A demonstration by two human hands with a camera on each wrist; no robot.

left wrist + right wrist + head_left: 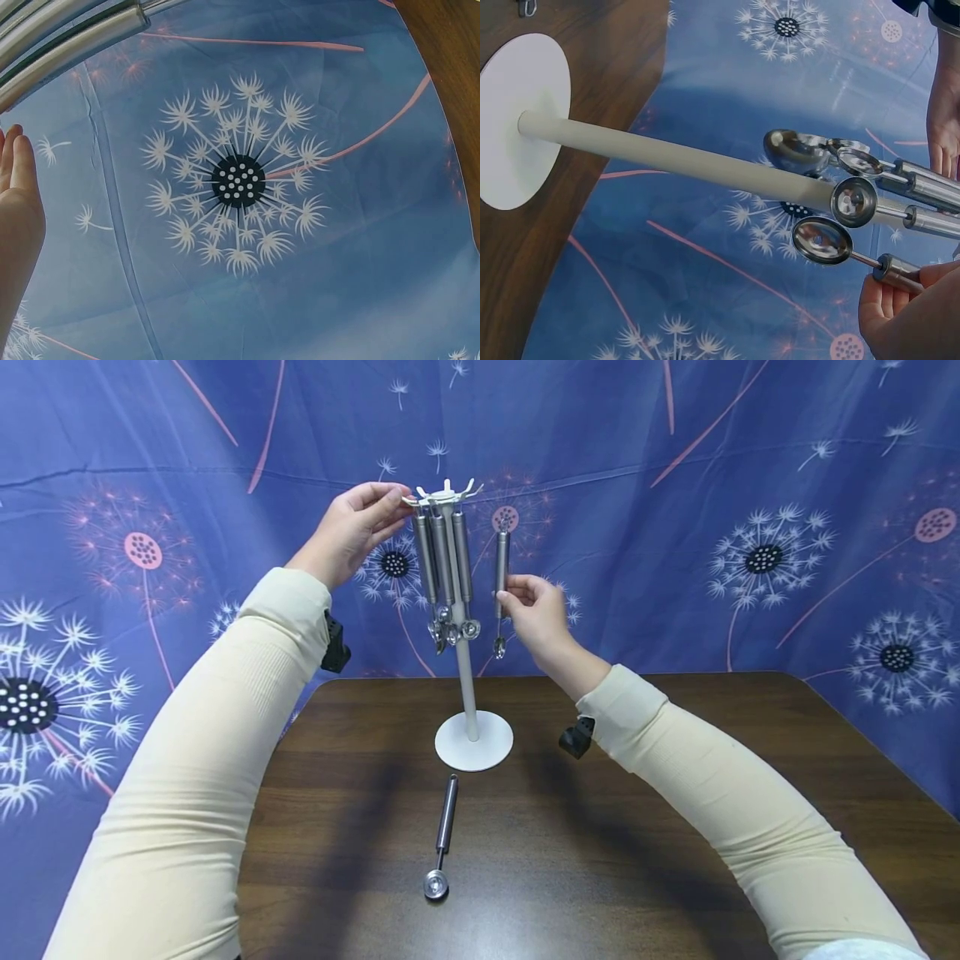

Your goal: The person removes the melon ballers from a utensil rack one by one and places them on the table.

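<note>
Left hand [348,533] pinching one stand [466,685], right hand [542,617] pinching one vertical, bowl-down spoon [502,560], three-plus hanging spoons [441,556], one nearer spoon [447,814]

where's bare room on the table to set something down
Bare table lies between the loose spoon and the right sleeve, and behind that sleeve toward the back. The white stand is crowded up top: spoons hang bunched by the left hand; the right hand holds another spoon.
</note>
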